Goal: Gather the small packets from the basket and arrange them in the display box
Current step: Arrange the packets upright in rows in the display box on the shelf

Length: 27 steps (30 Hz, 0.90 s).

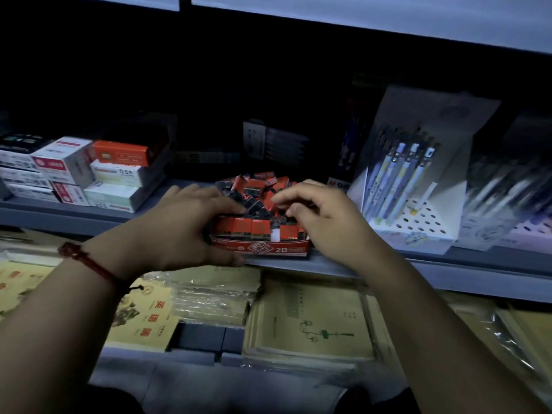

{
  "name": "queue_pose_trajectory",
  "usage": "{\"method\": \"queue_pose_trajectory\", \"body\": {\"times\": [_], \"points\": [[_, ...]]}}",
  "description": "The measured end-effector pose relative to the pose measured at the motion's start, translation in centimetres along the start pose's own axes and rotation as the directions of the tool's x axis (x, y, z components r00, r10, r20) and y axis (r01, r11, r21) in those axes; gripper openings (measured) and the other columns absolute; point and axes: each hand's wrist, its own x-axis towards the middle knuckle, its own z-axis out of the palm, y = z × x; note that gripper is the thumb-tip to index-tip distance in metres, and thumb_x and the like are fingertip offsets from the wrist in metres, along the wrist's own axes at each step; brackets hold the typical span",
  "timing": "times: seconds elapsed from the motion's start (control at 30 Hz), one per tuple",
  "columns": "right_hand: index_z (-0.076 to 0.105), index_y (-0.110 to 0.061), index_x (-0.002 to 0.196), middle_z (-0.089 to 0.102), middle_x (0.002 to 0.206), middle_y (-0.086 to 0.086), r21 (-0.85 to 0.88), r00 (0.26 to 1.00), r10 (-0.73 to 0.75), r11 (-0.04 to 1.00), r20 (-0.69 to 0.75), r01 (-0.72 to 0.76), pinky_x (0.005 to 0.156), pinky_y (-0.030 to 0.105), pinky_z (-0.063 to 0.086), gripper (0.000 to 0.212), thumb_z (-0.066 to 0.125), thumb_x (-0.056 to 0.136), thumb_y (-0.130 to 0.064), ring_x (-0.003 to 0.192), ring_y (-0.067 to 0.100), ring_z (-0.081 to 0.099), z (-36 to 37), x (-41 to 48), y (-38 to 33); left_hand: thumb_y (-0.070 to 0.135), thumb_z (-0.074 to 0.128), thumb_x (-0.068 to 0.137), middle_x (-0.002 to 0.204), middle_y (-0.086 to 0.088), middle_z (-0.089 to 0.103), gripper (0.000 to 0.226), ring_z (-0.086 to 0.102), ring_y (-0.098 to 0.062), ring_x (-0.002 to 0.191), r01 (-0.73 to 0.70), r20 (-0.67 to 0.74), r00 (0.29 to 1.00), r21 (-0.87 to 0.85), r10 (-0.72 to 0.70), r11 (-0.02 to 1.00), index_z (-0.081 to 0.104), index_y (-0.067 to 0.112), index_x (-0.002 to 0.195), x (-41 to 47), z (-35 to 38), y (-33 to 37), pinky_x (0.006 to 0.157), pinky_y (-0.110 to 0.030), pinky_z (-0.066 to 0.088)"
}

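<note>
A low red display box marked 2B sits at the front edge of a grey shelf. A front row of small red and black packets stands upright in it, and many more packets lie heaped loosely behind. My left hand wraps around the box's left end, fingers over the pile and thumb under the front edge. My right hand hovers over the right side of the pile with fingers curled, fingertips at the packets. Whether it holds one cannot be told. No basket is in view.
Stacked white and orange cartons stand left of the box. A white perforated stand with pens is on the right. The grey shelf carries all of this. Below it lie wrapped notebooks and booklets. The upper shelf area is dark.
</note>
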Motion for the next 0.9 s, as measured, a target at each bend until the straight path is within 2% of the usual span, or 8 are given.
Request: {"method": "queue_pose_trajectory", "body": {"times": [0.07,0.13,0.3,0.43,0.57,0.67,0.73,0.9], "points": [[0.074,-0.024,0.106,0.065,0.107,-0.008,0.043,0.996,-0.017,0.999,-0.088,0.021,0.081,0.031,0.054,0.032,0.051,0.103,-0.002,0.093,0.01,0.066,-0.4,-0.4,0.4,0.1,0.036,0.055,0.122,0.025,0.045,0.103,0.038,-0.006,0.112,-0.017,-0.027,0.999,0.058,0.019,0.998,0.046,0.047,0.144,0.0,-0.1,0.1,0.092,-0.032,0.027],[0.076,-0.018,0.103,0.065,0.101,-0.007,0.026,0.993,-0.031,0.999,-0.11,0.034,0.074,0.017,0.05,0.027,0.055,0.101,-0.001,0.088,0.003,0.063,-0.7,-0.5,1.0,0.102,0.033,0.058,0.12,0.025,0.047,0.101,0.04,-0.006,0.109,-0.017,-0.092,0.995,0.086,0.025,0.996,0.047,0.047,0.142,0.0,-0.2,0.5,0.087,-0.031,0.024],[0.079,-0.019,0.096,0.059,0.09,-0.003,-0.024,0.999,0.039,0.999,-0.02,-0.039,0.063,0.012,0.041,0.014,0.069,0.095,-0.01,0.065,0.003,0.051,-1.5,0.0,1.9,0.093,0.046,0.068,0.105,0.021,0.058,0.069,0.053,-0.006,0.097,-0.087,-0.281,0.958,-0.07,0.064,0.994,0.065,0.044,0.114,1.1,-0.2,2.2,0.087,-0.035,0.034],[0.077,-0.028,0.095,0.055,0.09,-0.009,-0.154,0.996,0.077,0.986,0.04,-0.07,0.067,0.019,0.044,0.008,0.079,0.087,-0.027,0.073,0.007,0.056,-1.3,0.4,1.8,0.084,0.056,0.071,0.094,0.023,0.062,0.055,0.056,0.001,0.092,-0.161,-0.239,0.962,-0.121,0.128,0.98,0.069,0.041,0.104,2.6,0.2,2.6,0.089,-0.038,0.042],[0.072,-0.027,0.092,0.05,0.09,-0.012,-0.264,0.996,0.088,0.962,0.034,-0.076,0.068,0.021,0.043,0.011,0.079,0.085,-0.033,0.073,0.002,0.053,-1.1,0.4,0.9,0.079,0.061,0.073,0.084,0.019,0.062,0.049,0.059,-0.002,0.085,-0.19,-0.207,0.967,-0.182,0.151,0.965,0.069,0.041,0.103,3.2,0.5,2.8,0.079,-0.034,0.046],[0.071,-0.026,0.093,0.048,0.094,-0.01,-0.352,0.994,0.096,0.933,0.048,-0.074,0.066,0.026,0.042,0.014,0.075,0.088,-0.039,0.072,0.005,0.051,-0.7,0.4,0.4,0.077,0.062,0.074,0.093,0.021,0.063,0.05,0.06,0.0,0.088,-0.218,-0.21,0.961,-0.173,0.18,0.961,0.069,0.04,0.106,2.8,1.2,3.1,0.081,-0.032,0.047],[0.073,-0.025,0.094,0.046,0.096,-0.01,-0.382,0.99,0.114,0.921,0.082,-0.075,0.064,0.022,0.035,0.017,0.074,0.089,-0.041,0.073,0.003,0.048,-0.7,0.4,0.2,0.077,0.062,0.073,0.1,0.024,0.06,0.053,0.057,0.004,0.091,-0.217,-0.199,0.962,-0.152,0.186,0.964,0.068,0.04,0.11,2.6,1.6,3.1,0.084,-0.035,0.047],[0.073,-0.031,0.089,0.046,0.093,-0.012,-0.296,0.986,0.124,0.951,0.108,-0.087,0.064,0.016,0.032,0.014,0.081,0.082,-0.04,0.072,0.001,0.049,-1.1,0.4,-0.1,0.077,0.063,0.074,0.103,0.023,0.06,0.057,0.056,0.004,0.091,-0.22,-0.224,0.957,-0.147,0.184,0.964,0.067,0.039,0.115,2.8,2.0,2.7,0.085,-0.038,0.049]]}}
